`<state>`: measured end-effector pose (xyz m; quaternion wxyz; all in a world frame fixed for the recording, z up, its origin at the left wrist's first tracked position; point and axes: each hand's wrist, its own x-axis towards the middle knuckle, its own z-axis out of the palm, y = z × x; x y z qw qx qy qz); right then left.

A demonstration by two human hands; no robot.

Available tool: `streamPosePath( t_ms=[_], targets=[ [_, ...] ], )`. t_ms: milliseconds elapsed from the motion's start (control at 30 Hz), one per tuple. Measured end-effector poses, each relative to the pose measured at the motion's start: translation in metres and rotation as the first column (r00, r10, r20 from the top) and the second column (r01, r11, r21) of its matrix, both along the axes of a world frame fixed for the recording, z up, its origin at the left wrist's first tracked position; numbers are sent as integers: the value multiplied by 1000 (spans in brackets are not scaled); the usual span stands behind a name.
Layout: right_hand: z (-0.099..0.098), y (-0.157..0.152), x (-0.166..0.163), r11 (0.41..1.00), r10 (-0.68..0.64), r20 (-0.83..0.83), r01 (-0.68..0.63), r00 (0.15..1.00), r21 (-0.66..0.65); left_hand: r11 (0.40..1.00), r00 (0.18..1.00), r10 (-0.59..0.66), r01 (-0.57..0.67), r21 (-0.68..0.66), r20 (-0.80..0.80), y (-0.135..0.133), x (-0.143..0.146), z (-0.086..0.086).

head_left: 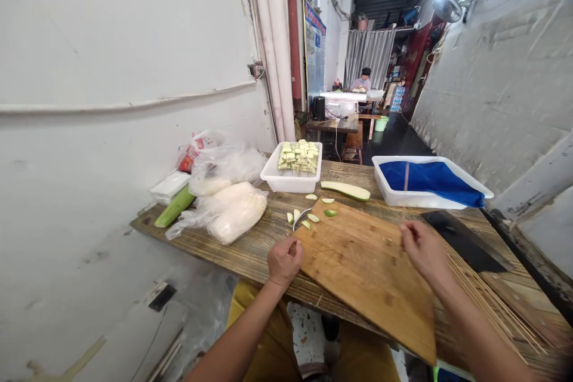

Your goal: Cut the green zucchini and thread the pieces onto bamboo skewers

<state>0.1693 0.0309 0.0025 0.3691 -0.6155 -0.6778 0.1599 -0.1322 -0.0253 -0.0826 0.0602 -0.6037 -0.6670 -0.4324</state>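
My left hand (285,261) is closed at the left edge of the wooden cutting board (358,250); whatever lies inside its fingers is hidden. Over the board's right side, my right hand (421,248) is closed too, its fingertips pinched, with their contents too small to make out. Several cut zucchini pieces (330,213) lie on and beside the board's far left corner, near a curved metal strip (301,219). Behind the board rests a cut length of zucchini (345,190). Thin bamboo skewers (481,289) and a cleaver with a dark blade (463,240) lie to the right.
A white tub (290,184) contains skewered zucchini pieces (299,156). Another white tub (430,199) has blue cloth (416,179) in it. At left are plastic bags (237,212) and a whole zucchini (175,206). A person (363,80) sits far back.
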Motion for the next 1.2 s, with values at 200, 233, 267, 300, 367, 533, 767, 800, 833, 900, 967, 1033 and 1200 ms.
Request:
streamPosePath(
  t_ms=[200, 233, 267, 300, 367, 533, 767, 800, 833, 900, 967, 1033, 1200],
  targets=[
    [-36, 31, -71, 985, 131, -214, -151, 968, -80, 998, 996, 61, -61, 6, 66, -4, -3, -5],
    [-42, 32, -75, 986, 123, -227, -145, 966, -83, 997, 993, 80, -80, -1, 89, -4, -4, -5],
    [-47, 33, -76, 987, 111, -235, -134, 966, -85, 995, 989, 104, -103, -7, 105, -3, -5, -5],
    [-51, 33, -76, 989, 98, -239, -122, 966, -88, 992, 986, 129, -128, -12, 106, -1, -6, -3],
    [-57, 32, -72, 991, 71, -238, -95, 969, -91, 986, 985, 168, -168, -9, 47, 8, -8, 6],
    [-64, 35, -71, 994, 23, -236, -47, 971, -94, 987, 968, -131, 107, -123, -214, 70, 3, 43],
    [-69, 39, -75, 996, -17, -248, -5, 969, -88, 813, 833, -512, 389, -434, -211, 164, 28, 58],
    [-69, 39, -75, 996, -21, -250, -1, 968, -89, 791, 829, -526, 396, -466, -190, 172, 29, 57],
    [-69, 39, -75, 996, -25, -251, 2, 968, -91, 770, 827, -537, 402, -495, -164, 177, 31, 57],
    [-69, 40, -75, 996, -30, -254, 6, 967, -94, 735, 833, -543, 414, -537, -101, 185, 33, 57],
    [-69, 40, -75, 995, -32, -257, 8, 966, -95, 719, 855, -519, 422, -552, -22, 191, 36, 58],
    [-70, 41, -76, 996, -32, -263, 8, 964, -94, 717, 879, -470, 432, -547, 78, 196, 38, 58],
    [-74, 43, -75, 997, -18, -294, -5, 956, -76, 778, 871, -284, 453, -435, 400, 194, 40, 60]
  ],
)
